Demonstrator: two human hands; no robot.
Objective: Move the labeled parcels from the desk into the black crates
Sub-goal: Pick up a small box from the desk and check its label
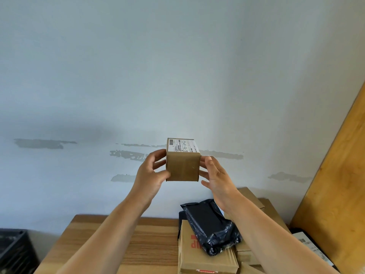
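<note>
— Where is the parcel being handled?

— A small cardboard box [182, 165] is held up in the air above the desk [110, 246], in front of the pale wall, with its white shipping label [182, 145] turned upward. It is gripped from both sides: the fingers of the left hand [151, 175] are curled round its left face with the thumb at the lower corner, and the fingers of the right hand [214, 176] are bent against its right face, the thumb held apart below.

— Which step is judged to be in hand?

— The carrying step, it seems; the box is already lifted off the desk and has not yet been put down. A black crate [14, 250] is seen at the lower left, beside the desk and lower than its top, so a swing to the left and a lowering would be called for next.

— What else is found around, and is anything in the way?

— On the right part of the desk a pile is left: a black plastic mailer bag [211, 226] lying on a flat cardboard parcel with red print [203, 256], with more cardboard boxes [262, 212] behind it. A wooden board [335, 184] is leaned at the far right, and another labelled parcel [311, 247] is partly seen below it. Between the raised box and the crate only bare desktop is seen, so the path appears unobstructed; the inside of the crate is blurred and its contents cannot be told.
</note>
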